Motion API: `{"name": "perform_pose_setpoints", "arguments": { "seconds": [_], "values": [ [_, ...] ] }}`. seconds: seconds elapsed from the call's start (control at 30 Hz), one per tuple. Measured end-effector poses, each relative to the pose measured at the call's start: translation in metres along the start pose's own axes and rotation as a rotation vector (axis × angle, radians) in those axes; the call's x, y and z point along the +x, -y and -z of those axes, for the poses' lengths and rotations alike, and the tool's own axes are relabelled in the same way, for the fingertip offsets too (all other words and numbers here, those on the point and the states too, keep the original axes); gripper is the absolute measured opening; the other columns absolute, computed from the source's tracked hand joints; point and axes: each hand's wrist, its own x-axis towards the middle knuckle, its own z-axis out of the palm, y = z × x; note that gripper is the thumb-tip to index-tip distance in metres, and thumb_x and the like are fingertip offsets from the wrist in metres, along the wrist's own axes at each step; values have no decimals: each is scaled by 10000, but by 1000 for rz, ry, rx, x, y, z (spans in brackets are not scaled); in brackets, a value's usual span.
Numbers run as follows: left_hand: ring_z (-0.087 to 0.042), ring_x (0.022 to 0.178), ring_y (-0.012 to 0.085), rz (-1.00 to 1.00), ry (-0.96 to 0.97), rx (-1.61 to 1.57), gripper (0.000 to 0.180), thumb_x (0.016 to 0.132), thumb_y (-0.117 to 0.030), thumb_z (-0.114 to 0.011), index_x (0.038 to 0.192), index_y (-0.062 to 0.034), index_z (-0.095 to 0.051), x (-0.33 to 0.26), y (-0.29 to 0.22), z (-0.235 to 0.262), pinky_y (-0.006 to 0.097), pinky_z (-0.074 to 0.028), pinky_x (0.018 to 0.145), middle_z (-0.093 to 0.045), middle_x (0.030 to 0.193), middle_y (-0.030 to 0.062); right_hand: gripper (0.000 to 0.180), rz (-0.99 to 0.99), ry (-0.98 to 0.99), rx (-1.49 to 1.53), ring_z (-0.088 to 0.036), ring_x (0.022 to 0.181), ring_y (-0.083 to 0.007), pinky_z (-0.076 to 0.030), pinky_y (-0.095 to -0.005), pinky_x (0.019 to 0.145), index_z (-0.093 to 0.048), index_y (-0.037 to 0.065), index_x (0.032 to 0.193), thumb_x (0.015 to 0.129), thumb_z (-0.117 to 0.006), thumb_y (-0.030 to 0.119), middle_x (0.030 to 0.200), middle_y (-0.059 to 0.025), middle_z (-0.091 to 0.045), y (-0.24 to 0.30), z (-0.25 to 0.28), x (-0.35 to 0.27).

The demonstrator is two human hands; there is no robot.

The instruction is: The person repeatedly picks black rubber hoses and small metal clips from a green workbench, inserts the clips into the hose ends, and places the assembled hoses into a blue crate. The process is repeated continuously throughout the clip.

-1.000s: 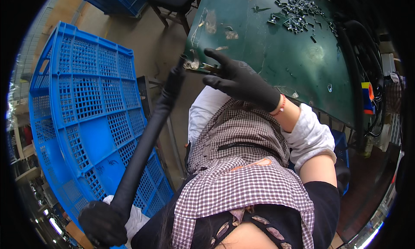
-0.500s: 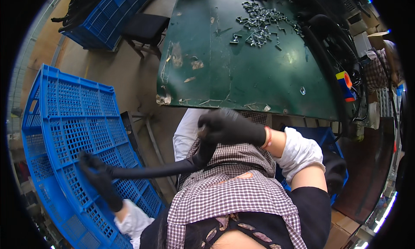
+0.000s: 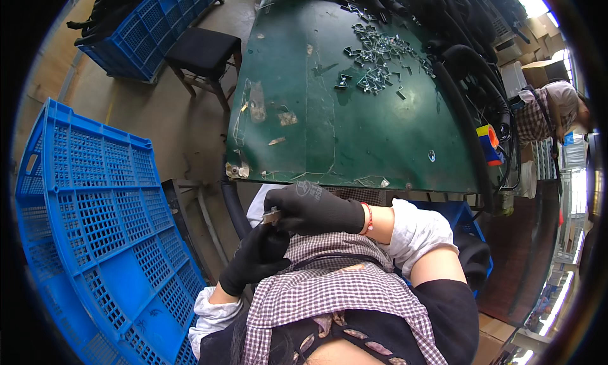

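My two black-gloved hands meet in front of my checked apron, just below the green table's near edge. Between the fingertips of my right hand point(image 3: 313, 208), closed in a pinch, is a small metal clip point(image 3: 271, 217). Right under it my left hand point(image 3: 256, 258) is curled, its fingers touching or nearly touching the right ones. A black tube point(image 3: 234, 208) comes down past the table's left corner into my left hand; its end is hidden by black gloves on black. Loose metal clips point(image 3: 380, 58) of the same bent shape lie heaped on the table.
The green table point(image 3: 373, 137) is ahead. Blue plastic crates point(image 3: 120, 207) stand at my left, with a black-topped stool point(image 3: 202, 51) and another blue crate point(image 3: 152, 36) behind. More black tubes point(image 3: 468, 74) and a colourful tape roll point(image 3: 489, 140) line the right side. A person point(image 3: 548, 112) is at far right.
My left hand has come from over the crate to my right hand. The black tube, stretched between my hands before, now runs up past the table corner. The clip in my right fingers shows more clearly.
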Motion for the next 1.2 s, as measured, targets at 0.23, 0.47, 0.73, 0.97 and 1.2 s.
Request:
{"name": "perform_pose_setpoints", "arguments": {
  "seconds": [0.23,0.47,0.73,0.97,1.2],
  "values": [
    [-549,1158,228,24,-131,-167,725,649,-27,-862,1287,-39,-518,4,-1,-7,359,-432,974,-570,1235,118,304,-8,54,51,-621,737,-335,-471,-389,648,-568,13,998,783,-742,139,802,-158,-617,3,11,-1],
    [-560,1057,210,-43,-233,-165,682,579,73,-859,1144,-87,-513,-7,15,-11,362,-480,893,-543,1093,83,308,-336,-337,-143,-676,804,-243,-530,-345,741,-682,29,1026,847,-737,273,920,-144,-696,-35,123,-6],
    [-534,1125,209,97,-245,-257,703,620,-4,-867,1218,-65,-503,7,-5,-13,350,-426,971,-540,1197,106,309,-478,-659,-809,-660,915,-328,-522,-414,787,-696,122,1053,809,-715,310,957,-126,-693,-160,206,-43],
    [-537,1176,233,17,-299,-50,769,690,-102,-843,1346,-49,-446,15,-19,-11,374,-425,1007,-530,1263,137,261,-469,-568,-781,-643,865,-350,-508,-444,754,-663,103,1032,836,-651,275,916,-142,-669,-156,202,-53],
    [-451,1274,240,-44,-221,92,886,706,-51,-814,1453,-69,-338,17,-15,-16,368,-394,1051,-410,1407,139,237,-301,-690,-830,-644,856,-361,-511,-453,749,-681,109,981,825,-663,285,902,-148,-665,-172,198,-58]
  ]
}}
